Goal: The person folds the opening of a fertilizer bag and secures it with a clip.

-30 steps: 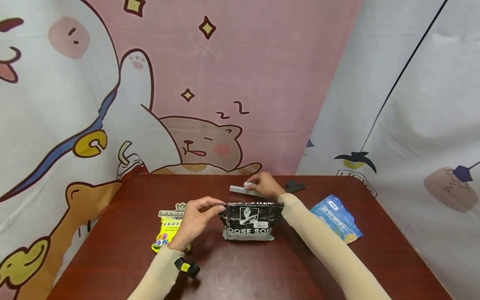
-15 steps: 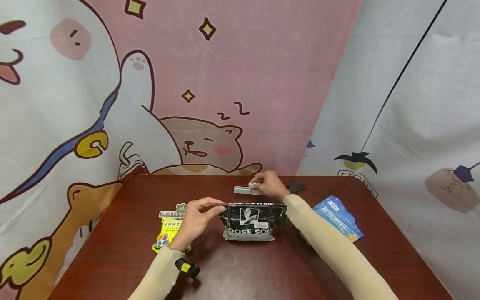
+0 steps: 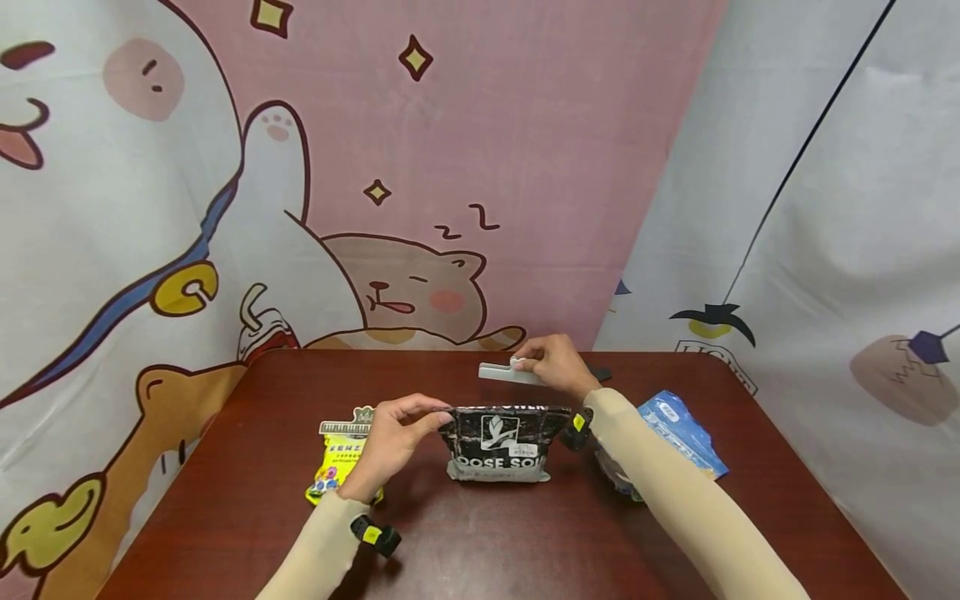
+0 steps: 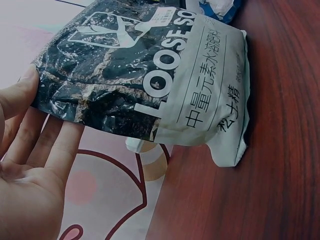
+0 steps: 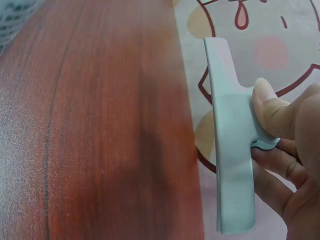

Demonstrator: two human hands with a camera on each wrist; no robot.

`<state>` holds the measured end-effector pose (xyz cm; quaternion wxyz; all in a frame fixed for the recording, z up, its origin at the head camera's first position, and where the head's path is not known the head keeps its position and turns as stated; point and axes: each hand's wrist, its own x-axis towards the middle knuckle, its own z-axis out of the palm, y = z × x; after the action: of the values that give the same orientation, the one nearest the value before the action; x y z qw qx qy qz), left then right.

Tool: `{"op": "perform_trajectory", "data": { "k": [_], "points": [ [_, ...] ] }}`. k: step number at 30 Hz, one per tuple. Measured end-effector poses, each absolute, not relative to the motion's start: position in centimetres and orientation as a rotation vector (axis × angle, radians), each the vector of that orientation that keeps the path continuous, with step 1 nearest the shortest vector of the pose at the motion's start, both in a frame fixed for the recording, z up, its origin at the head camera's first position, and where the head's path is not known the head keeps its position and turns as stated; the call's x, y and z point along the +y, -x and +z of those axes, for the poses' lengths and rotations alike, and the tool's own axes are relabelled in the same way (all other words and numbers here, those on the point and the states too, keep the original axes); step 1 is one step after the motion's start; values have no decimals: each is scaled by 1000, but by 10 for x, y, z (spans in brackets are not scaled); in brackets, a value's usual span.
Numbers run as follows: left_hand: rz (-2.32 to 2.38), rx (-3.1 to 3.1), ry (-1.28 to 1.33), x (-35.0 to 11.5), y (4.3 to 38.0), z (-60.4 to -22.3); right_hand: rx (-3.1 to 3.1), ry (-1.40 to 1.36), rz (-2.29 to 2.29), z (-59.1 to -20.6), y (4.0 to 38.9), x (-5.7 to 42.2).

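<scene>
A black and white pouch lettered "LOOSE SO…" stands upright in the middle of the table. My left hand pinches its upper left corner between thumb and fingers. In the left wrist view, the thumb lies on the black top of the pouch, with the fingers behind. Beyond the pouch, my right hand holds a pale grey bag clip by its handle. The right wrist view shows the thumb pressing the handle of this long-barred clip, with fingers beneath; nothing sits between its bars.
Left of the pouch lies a yellow packet with a decorated clip across its top. A blue packet rests at the right. My right forearm partly covers another bag. A dark flat piece lies behind my right hand.
My right hand has drawn the grey clip to the right and slightly up. More of the bag under the right forearm shows. The left hand and pouch stay in place.
</scene>
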<state>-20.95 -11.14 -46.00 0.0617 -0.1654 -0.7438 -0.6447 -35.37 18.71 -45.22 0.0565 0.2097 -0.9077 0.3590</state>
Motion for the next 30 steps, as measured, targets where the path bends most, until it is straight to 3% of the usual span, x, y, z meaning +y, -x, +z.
{"op": "perform_trajectory", "data": {
  "k": [30],
  "points": [
    [-1934,-2233,534,-111,211,-462,-2677,-494,1218,-417,318,228]
  ]
}}
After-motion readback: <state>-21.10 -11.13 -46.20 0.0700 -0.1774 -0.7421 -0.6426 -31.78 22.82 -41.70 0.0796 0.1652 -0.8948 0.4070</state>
